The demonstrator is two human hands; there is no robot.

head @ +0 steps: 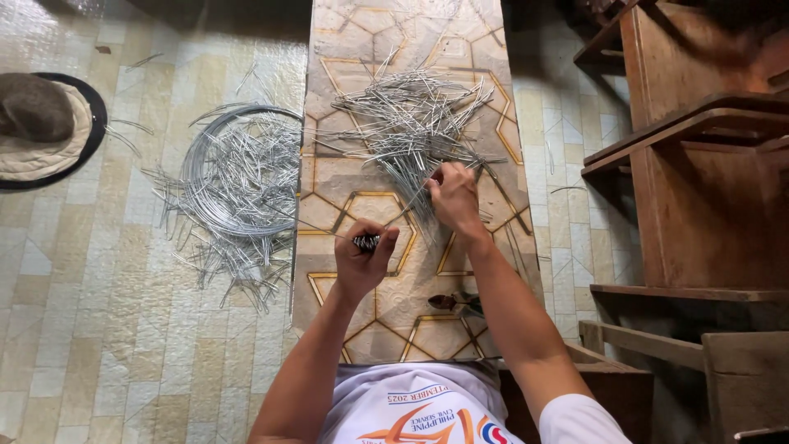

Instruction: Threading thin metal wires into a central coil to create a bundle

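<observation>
My left hand (362, 256) is closed on a short bundle of cut wire pieces (366, 242), its ends showing between thumb and fingers. My right hand (453, 196) pinches a single thin wire (413, 194) at the near edge of a loose pile of cut silver wires (408, 123). That pile lies on a long patterned board (374, 316) running away from me. A pair of pliers (454, 302) rests on the board near my right forearm.
A coil of silver wire (215, 168) with several more cut pieces lies on the tiled floor at left. A round mat with a hat (37, 123) sits far left. Wooden furniture (699, 164) stands close on the right.
</observation>
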